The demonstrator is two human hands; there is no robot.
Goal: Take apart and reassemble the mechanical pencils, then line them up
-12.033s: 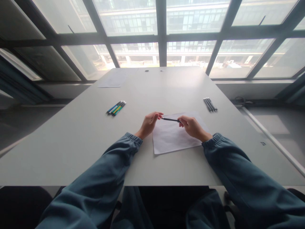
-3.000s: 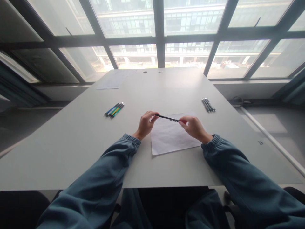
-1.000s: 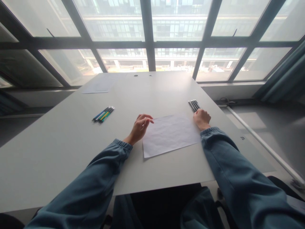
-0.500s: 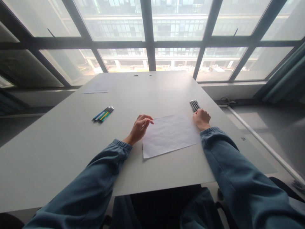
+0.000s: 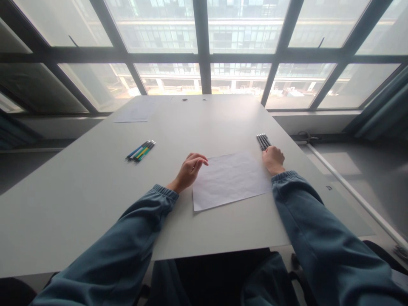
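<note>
Head view: surface (image 5: 79, 212) runs wide to my left, right edge near my right grip (image 5: 274, 159), folded over the near ends of the black pens (image 5: 262, 139); whether it clasps them, I can't tell. My left grip (image 5: 190, 169), released, half-curled, sits by the paper (image 5: 229, 182).

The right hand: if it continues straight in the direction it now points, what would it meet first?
Most likely the dark pens, directly ahead of the right hand; whether it touches their near ends now, I cannot tell.
</note>
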